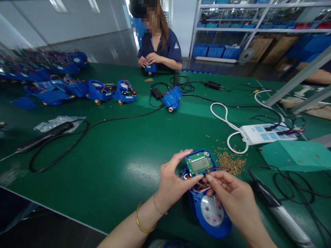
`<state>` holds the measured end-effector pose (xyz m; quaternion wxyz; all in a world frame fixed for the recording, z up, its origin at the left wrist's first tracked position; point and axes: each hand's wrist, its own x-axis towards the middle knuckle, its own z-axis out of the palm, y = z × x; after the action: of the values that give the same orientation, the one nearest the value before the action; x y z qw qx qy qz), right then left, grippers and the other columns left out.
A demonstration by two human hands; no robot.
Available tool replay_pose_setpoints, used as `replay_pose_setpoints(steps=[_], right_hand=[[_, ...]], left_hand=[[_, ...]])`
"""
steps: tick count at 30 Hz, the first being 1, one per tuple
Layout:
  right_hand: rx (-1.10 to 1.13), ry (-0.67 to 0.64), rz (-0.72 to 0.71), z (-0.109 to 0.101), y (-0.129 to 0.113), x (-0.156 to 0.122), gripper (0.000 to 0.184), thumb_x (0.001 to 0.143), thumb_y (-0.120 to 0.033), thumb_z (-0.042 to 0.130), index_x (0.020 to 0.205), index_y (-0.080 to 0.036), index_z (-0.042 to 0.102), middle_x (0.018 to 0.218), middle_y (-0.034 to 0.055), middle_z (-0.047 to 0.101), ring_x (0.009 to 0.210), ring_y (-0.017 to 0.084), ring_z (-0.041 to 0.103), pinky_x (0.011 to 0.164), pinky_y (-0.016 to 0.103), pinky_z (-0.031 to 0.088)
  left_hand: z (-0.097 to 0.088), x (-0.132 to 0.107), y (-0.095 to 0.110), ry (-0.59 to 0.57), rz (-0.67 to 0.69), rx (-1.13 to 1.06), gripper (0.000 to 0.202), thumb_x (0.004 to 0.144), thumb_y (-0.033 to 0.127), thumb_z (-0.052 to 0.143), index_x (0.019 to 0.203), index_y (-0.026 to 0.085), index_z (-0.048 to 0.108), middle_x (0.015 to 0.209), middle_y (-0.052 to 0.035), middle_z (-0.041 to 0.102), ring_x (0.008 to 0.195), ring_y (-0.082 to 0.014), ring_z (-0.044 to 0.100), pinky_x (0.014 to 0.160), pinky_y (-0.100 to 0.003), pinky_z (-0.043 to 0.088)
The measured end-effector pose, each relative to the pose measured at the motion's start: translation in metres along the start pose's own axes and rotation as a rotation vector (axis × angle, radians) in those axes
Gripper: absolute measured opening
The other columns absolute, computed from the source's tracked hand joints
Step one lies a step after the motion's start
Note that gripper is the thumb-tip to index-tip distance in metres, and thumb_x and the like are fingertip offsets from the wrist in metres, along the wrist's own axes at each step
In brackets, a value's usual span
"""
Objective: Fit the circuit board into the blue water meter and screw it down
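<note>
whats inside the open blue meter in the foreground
A green circuit board with a display, coloured wires below and a round dial. The right hand covers some wires; anything beneath the board is hidden.

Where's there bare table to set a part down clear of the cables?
Widest: green table between the left black tool's cable loop and the left hand. Smaller: between the middle blue meter and the screw pile. Crowded: right side, with power strip, teal box and silver-black tool; far left, blue units.

Blue meter [210, 210] (green circuit board [197, 159])
</note>
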<state>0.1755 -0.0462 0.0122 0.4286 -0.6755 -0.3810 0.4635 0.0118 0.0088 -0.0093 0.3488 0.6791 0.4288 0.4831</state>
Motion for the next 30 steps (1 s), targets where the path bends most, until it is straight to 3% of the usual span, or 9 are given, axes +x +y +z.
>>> replay_pose_setpoints(steps=[8, 13, 16, 24, 28, 30], right_hand=[[0.039, -0.002, 0.08, 0.002, -0.004, 0.009, 0.045, 0.059, -0.059, 0.077, 0.068, -0.016, 0.067, 0.05, 0.0066, 0.064, 0.044, 0.016, 0.059, 0.044, 0.022, 0.044], [0.065, -0.021, 0.031, 0.0, 0.003, 0.009, 0.039, 0.064, -0.053, 0.079, 0.071, -0.016, 0.069, 0.055, 0.0052, 0.067, 0.047, 0.017, 0.061, 0.045, 0.024, 0.045], [0.069, -0.07, 0.013, -0.003, 0.006, 0.009, 0.035, 0.067, -0.049, 0.081, 0.072, -0.016, 0.069, 0.056, 0.004, 0.067, 0.048, 0.017, 0.061, 0.045, 0.023, 0.043], [-0.039, 0.028, -0.006, 0.002, -0.002, -0.002, 0.03, 0.074, -0.047, 0.07, 0.072, -0.017, 0.069, 0.054, 0.0016, 0.063, 0.039, 0.009, 0.042, 0.04, 0.021, 0.03], [-0.054, 0.02, -0.019, 0.006, -0.001, 0.0, 0.04, 0.074, -0.056, 0.071, 0.071, -0.017, 0.069, 0.052, 0.0029, 0.063, 0.037, 0.009, 0.042, 0.038, 0.02, 0.031], [-0.052, 0.012, -0.036, 0.004, -0.001, 0.001, 0.041, 0.074, -0.058, 0.071, 0.07, -0.017, 0.07, 0.053, 0.0029, 0.063, 0.039, 0.011, 0.047, 0.038, 0.021, 0.036]], left_hand=[[0.0, 0.004, -0.006, -0.096, -0.125, -0.239, 0.059, 0.069, 0.031, 0.089, 0.121, 0.023, 0.064, 0.119, -0.0059, 0.072, 0.112, -0.0233, 0.068, 0.102, -0.034, 0.053], [-0.006, 0.018, -0.016, -0.313, -0.1, -0.325, 0.058, 0.069, 0.039, 0.087, 0.117, 0.02, 0.06, 0.115, -0.0082, 0.071, 0.107, -0.0237, 0.068, 0.094, -0.032, 0.053], [-0.005, 0.023, -0.018, -0.403, -0.089, -0.297, 0.06, 0.071, 0.043, 0.084, 0.118, 0.02, 0.054, 0.112, -0.0086, 0.069, 0.098, -0.0229, 0.068, 0.083, -0.031, 0.055], [0.007, 0.024, -0.004, -0.286, -0.09, -0.257, 0.061, 0.064, 0.051, 0.088, 0.109, 0.019, 0.064, 0.097, -0.005, 0.073, 0.087, -0.0221, 0.07, 0.077, -0.03, 0.056], [0.007, 0.025, -0.001, -0.245, -0.062, -0.203, 0.056, 0.066, 0.052, 0.086, 0.105, 0.018, 0.064, 0.094, -0.0046, 0.072, 0.084, -0.0214, 0.069, 0.075, -0.03, 0.056], [0.007, 0.024, -0.001, -0.227, -0.019, -0.177, 0.053, 0.068, 0.049, 0.085, 0.105, 0.018, 0.064, 0.095, -0.0048, 0.072, 0.089, -0.0226, 0.07, 0.083, -0.033, 0.057]])
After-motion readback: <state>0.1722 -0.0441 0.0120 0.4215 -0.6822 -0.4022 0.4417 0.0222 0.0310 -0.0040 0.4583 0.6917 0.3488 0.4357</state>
